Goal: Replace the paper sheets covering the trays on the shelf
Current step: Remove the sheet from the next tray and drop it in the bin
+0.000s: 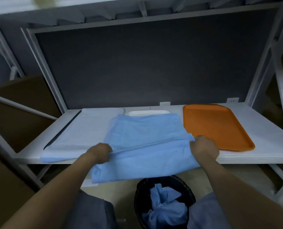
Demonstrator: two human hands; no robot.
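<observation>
shelf [261, 129]: 3 trays in row, L to R.
- left tray [63, 129] nr left edge, under left sheet [88, 129]; only its left rim shows.
- middle tray [147, 112] at centre; back rim shows nr rear edge, rest under middle sheet [145, 138]. This sheet overlaps left sheet's right side and hangs over front edge.
- right tray [215, 126] just beside middle sheet, uncovered.
- left hand [99, 154] and right hand [205, 148] grip middle sheet's L + R sides at front edge.
- bin [139, 204] on floor below front edge, w/ crumpled sheets [167, 207] in it.

Lighting: dim, cool, bluish cast. Image: soft overall, motion blur at top edge, wide-angle bowing at borders.
</observation>
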